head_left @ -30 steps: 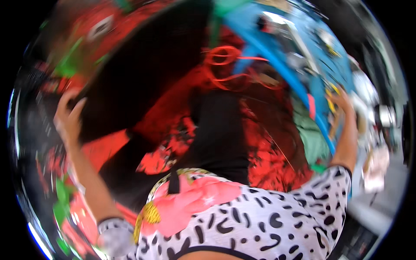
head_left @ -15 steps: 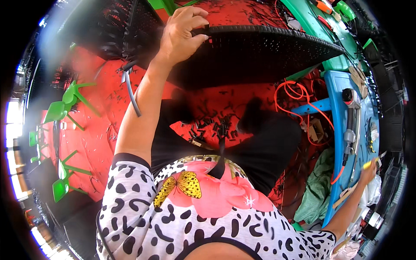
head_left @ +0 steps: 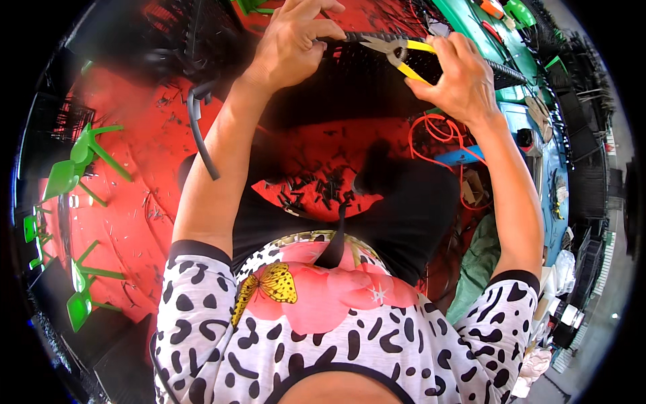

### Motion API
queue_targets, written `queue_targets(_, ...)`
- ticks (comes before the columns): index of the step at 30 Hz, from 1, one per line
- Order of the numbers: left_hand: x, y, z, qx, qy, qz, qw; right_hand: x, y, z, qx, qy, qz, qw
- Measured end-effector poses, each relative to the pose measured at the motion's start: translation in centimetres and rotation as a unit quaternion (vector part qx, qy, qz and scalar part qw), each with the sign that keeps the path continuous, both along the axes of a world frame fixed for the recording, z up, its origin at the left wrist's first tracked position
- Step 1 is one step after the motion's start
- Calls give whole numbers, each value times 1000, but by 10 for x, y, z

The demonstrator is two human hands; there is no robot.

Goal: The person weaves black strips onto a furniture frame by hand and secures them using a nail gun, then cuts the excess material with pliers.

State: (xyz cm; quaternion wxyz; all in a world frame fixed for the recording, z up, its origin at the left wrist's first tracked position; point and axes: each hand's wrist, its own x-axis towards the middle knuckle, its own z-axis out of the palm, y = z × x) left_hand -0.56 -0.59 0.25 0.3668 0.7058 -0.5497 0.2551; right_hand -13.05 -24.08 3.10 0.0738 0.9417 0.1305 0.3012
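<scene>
A dark black woven panel [head_left: 377, 87] stands across the far middle, its top edge running between my hands. At the left end of that edge, my left hand [head_left: 289, 50] is closed with thumb and fingers on the rim. My right hand [head_left: 464, 81] grips wire cutters [head_left: 396, 52] with yellow handles. Their jaws are parted and point left, at the panel's edge close to my left fingertips. Whether the blades touch a strand is too small to tell. A loose black strip [head_left: 200, 138] hangs beside my left forearm.
Black offcuts [head_left: 326, 188] litter the red floor [head_left: 128, 209] between my legs. Green plastic chairs [head_left: 60, 178] are at the left. An orange-red hose [head_left: 420, 131] coils near the blue table [head_left: 553, 202]; a green table [head_left: 474, 34] stands beyond. Green cloth [head_left: 474, 269] lies near my right elbow.
My right hand has come from the blue table at the right up to the panel's edge, bringing the wire cutters. My left hand stays at the rim.
</scene>
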Motion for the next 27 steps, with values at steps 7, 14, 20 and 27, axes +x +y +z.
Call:
queue_targets(7, 3, 3, -5, -37, -51, -31, 998, 15, 19, 8, -36, 0, 56, 998)
queue_targets(14, -8, 6, 2, -4, -49, -8, 999, 25, 17, 0, -73, -39, 82, 993)
queue_targets(20, 0, 2, -8, -48, -74, -55, 995, 28, 14, -5, -74, -57, 97, 991)
queue_targets(27, -10, 7, -3, -8, -79, -48, 996, 23, 14, -1, -66, -78, 109, 989)
